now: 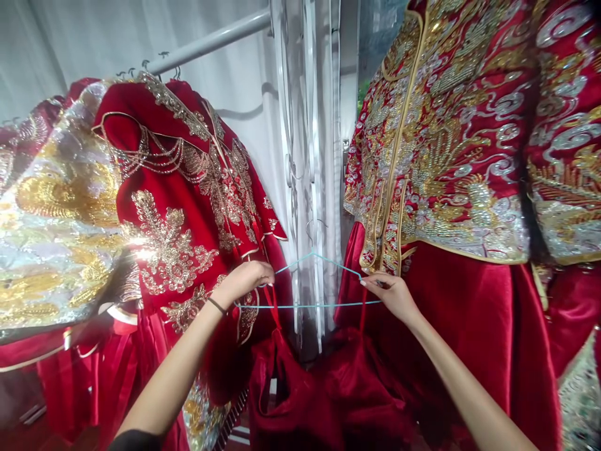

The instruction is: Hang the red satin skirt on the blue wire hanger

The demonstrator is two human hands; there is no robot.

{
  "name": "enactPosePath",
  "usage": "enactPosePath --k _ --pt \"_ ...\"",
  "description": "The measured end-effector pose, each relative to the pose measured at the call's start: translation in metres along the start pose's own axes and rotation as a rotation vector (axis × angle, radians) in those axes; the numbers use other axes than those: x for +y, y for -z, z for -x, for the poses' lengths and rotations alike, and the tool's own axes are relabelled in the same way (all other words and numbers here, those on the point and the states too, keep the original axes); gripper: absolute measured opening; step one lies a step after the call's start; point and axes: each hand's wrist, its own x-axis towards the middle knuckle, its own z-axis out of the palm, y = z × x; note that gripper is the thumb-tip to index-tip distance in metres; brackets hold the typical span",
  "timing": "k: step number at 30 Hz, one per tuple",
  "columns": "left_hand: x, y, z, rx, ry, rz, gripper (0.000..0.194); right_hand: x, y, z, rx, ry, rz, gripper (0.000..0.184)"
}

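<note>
In the middle of the head view, a thin light-blue wire hanger [313, 253] is held up between both hands. My left hand [248, 280] is closed at the hanger's left shoulder, where a thin strap meets the wire. With thumb and fingers, my right hand [389, 292] pinches the right shoulder beside the other strap. Below hangs a dark red satin slip dress [323, 394], its two straps running up to the hanger. The hanger's hook [315, 228] points upward and is on no rail. The dress's lower part is cut off by the frame.
On the left, a red jacket with gold beading [178, 213] and other embroidered garments hang from a white rail [216, 41]. At right hangs a red jacket with dense gold and silver embroidery [460, 138] over a red satin skirt [479, 332]. White curtains [117, 31] stand behind.
</note>
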Motion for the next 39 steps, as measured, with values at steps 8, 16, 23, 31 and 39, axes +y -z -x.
enactPosePath --k 8,16,23,31,39 --pt "0.0 -0.038 0.028 0.244 0.143 -0.173 0.024 0.0 0.0 0.003 0.011 0.044 0.08 0.028" --pt "0.034 -0.143 0.08 0.738 0.838 0.107 0.028 0.001 -0.01 0.03 0.247 0.223 0.45 0.03" --pt "0.073 -0.201 0.115 0.013 1.309 0.297 0.059 -0.036 -0.042 0.056 0.455 0.303 0.612 0.027" --pt "0.084 -0.159 0.148 -0.015 1.308 0.771 0.026 -0.126 -0.104 0.02 -0.053 0.69 0.477 0.031" --pt "0.074 -0.153 0.164 0.236 1.291 0.307 0.012 -0.13 -0.155 0.012 -0.424 0.722 0.53 0.018"
